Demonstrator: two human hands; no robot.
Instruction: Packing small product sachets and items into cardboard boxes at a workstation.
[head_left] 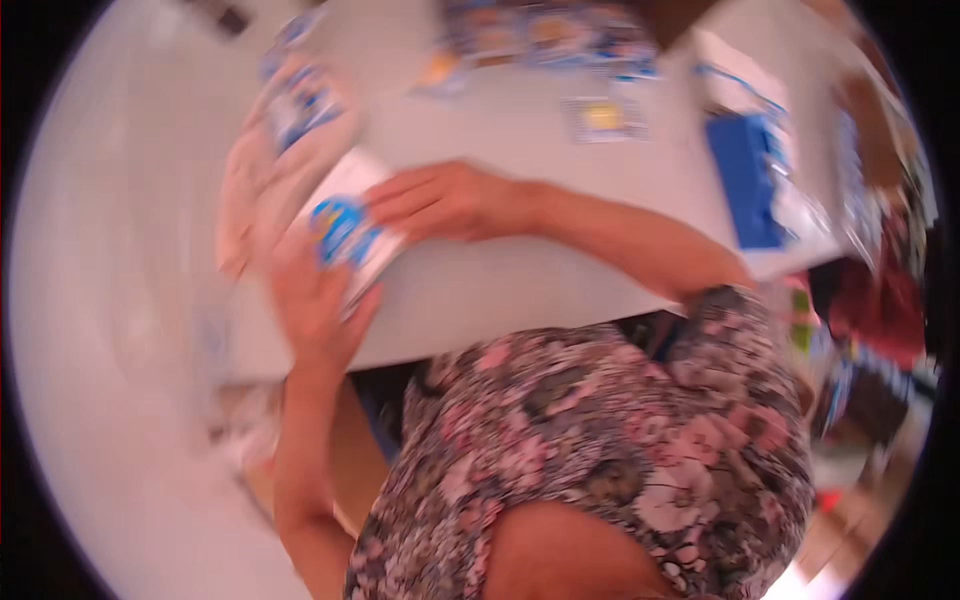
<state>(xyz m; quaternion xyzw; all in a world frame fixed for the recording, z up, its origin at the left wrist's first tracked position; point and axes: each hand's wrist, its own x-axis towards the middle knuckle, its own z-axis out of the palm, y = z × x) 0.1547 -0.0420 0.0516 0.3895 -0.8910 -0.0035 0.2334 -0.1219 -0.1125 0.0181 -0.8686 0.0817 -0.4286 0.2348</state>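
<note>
1. White packet (350, 225) with a blue round print sits at the left edge of the grey table (520, 270), clamped between both my hands
2. left hand (315, 300) grips it from below
3. right hand (440, 200) presses flat on top
4. blue box (745, 180) near the right edge, pretty blurry

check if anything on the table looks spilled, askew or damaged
Nothing clearly stands out, though the picture is motion-blurred. Both hands, left and right, hold a white packet with a blue print at the near edge of the white table; nothing looks spilled.
</note>
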